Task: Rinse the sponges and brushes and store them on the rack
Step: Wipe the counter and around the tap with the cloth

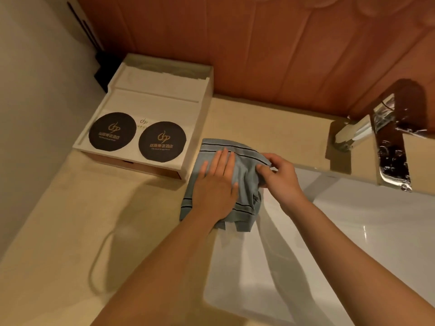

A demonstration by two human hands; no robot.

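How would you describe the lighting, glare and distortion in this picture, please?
Head view: warm, dim light, cloth in focus; glare speckles the faucet and streaks the sink; soft shadows cross the counter; head-view edges bow from wide-angle distortion.

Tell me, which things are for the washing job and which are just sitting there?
For the job: striped cloth, pressed by the left hand and pinched by the right hand; sink; tap.
Just sitting: white tray, two black coasters on it, cord.

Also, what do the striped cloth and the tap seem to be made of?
The cloth: soft woven fabric, matte grey-blue with dark stripes; it folds and creases. The tap: probably polished chromed metal; it mirrors the wall sharply.
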